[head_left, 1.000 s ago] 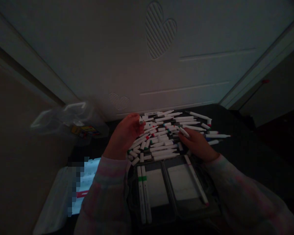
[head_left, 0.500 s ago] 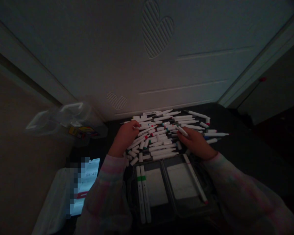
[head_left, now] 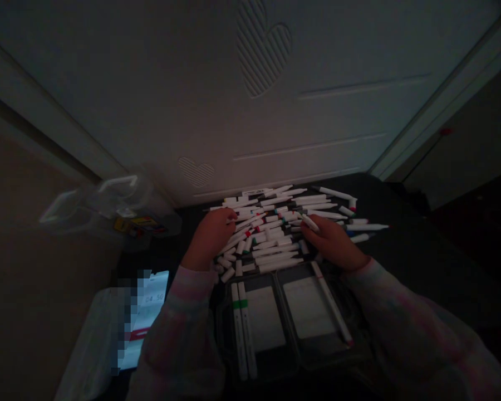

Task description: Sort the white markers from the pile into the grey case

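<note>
Loose white markers and caps (head_left: 278,259) lie in a spread heap on the dark table, some with coloured ends. My right hand (head_left: 334,242), at the heap's right side, is closed on a short white marker piece (head_left: 310,223); whether it is a cap or part of a marker I cannot tell. At the heap's left side my left hand (head_left: 211,236) has its fingers pinched together, and what they hold is too dark to make out. In front of me lies an open two-part case (head_left: 271,356). Two green-banded markers (head_left: 242,334) rest in its left half, one red-tipped marker (head_left: 333,306) in its right.
A clear plastic container (head_left: 150,195) with its lid open stands at the back left. A lit phone (head_left: 150,312) lies left of my forearm beside a pale case (head_left: 86,345). A white panel with raised hearts (head_left: 263,55) rises behind the table.
Both hands stay almost in place over the markers. The view has shifted slightly, and the phone's timer has moved from 04:49 to 04:50.
</note>
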`<state>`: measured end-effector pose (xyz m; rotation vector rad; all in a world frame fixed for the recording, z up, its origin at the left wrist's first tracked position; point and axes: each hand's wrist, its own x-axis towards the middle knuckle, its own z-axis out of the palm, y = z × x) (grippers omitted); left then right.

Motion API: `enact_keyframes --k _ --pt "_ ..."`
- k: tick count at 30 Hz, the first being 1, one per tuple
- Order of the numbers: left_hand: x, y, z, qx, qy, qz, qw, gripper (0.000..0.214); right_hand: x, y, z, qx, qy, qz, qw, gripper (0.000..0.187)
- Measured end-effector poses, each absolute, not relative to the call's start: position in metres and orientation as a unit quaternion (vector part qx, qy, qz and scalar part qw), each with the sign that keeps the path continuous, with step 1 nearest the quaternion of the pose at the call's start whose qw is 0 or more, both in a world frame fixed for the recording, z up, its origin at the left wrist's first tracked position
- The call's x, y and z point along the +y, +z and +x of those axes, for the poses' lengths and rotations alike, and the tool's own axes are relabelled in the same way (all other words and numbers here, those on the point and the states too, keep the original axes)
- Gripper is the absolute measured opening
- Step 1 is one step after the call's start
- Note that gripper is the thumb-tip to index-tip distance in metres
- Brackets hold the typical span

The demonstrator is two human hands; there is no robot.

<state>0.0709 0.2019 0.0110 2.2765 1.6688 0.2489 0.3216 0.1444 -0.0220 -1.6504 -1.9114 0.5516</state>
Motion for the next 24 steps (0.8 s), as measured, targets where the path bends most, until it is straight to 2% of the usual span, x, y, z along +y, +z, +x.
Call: enact_keyframes --k 8,24 --pt "0.189 0.015 0.086 0.523 0.007 0.833 0.181 0.017 0.144 -0.02 0.321 -0.714 0.195 -0.614 0.275 0.015" --pt "0.184 0.013 0.092 0.541 -0.085 0.825 0.139 0.024 0.144 -0.017 0.321 -0.711 0.193 -0.607 0.298 0.016"
